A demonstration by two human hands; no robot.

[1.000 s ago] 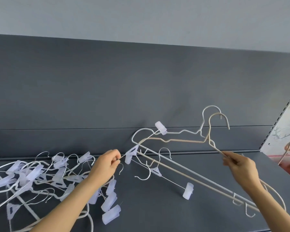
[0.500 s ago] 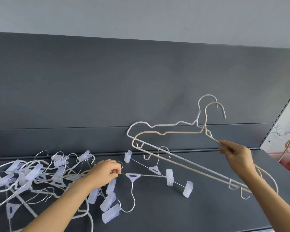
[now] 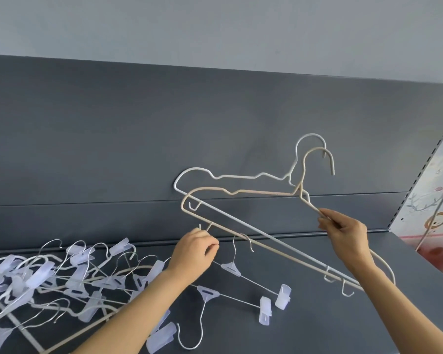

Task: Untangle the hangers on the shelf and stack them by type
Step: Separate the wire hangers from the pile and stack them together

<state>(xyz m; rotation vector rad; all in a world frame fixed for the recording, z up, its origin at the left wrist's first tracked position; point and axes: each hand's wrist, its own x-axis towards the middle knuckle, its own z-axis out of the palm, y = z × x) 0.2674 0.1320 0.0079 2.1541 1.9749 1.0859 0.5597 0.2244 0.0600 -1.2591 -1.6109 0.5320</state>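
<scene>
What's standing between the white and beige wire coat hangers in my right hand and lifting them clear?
One clear-plastic clip hanger appears hooked over the beige wire coat hanger's bottom bar, just beside your left hand. Nothing else visibly catches it.

Both arms reach forward; left hand (image 3: 197, 249) pinches a clip hanger (image 3: 231, 268), right hand (image 3: 346, 234), higher, pinches a beige hanger (image 3: 241, 193).

One head-worn view, close, facing forward and down.
The dark grey metal shelf (image 3: 317, 330) lies at 6 o'clock, the pale wall (image 3: 215, 26) at 12 o'clock.
</scene>
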